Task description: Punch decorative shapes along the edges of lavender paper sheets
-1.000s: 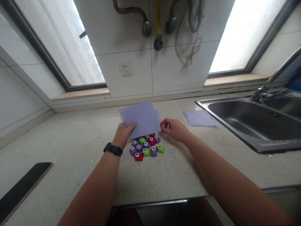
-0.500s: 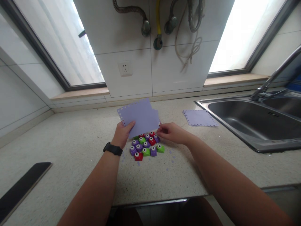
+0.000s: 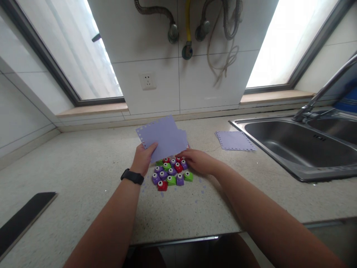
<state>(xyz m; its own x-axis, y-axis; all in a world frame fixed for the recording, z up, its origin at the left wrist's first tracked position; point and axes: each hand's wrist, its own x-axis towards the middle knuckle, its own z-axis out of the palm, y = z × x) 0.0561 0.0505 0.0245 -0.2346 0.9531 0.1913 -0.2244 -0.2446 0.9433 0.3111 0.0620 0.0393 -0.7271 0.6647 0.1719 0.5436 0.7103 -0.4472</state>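
My left hand (image 3: 143,156), with a black band on the wrist, grips purple paper sheets (image 3: 164,136) between thumb and fingers. The sheets overlap at an angle, and small punched notches run along their upper left edge. Below the paper several small craft punches (image 3: 170,171) in red, green and purple stand grouped on the counter. My right hand (image 3: 198,160) is at the back right of this group, fingers stretched left over the rear punches under the paper's lower edge. Nothing shows held in it. A bit of red (image 3: 189,146) peeks out behind its fingers.
A stack of notched purple sheets (image 3: 235,140) lies on the counter (image 3: 92,163) near the steel sink (image 3: 279,149). Purple paper scraps (image 3: 202,192) are scattered around the punches. A dark flat object (image 3: 26,217) lies at the left. A tiled wall with a socket (image 3: 147,80) rises behind.
My right hand has moved slightly left from the paper's right edge, its fingers now over the rear punches. The left hand still holds the sheets; the view has shifted slightly.
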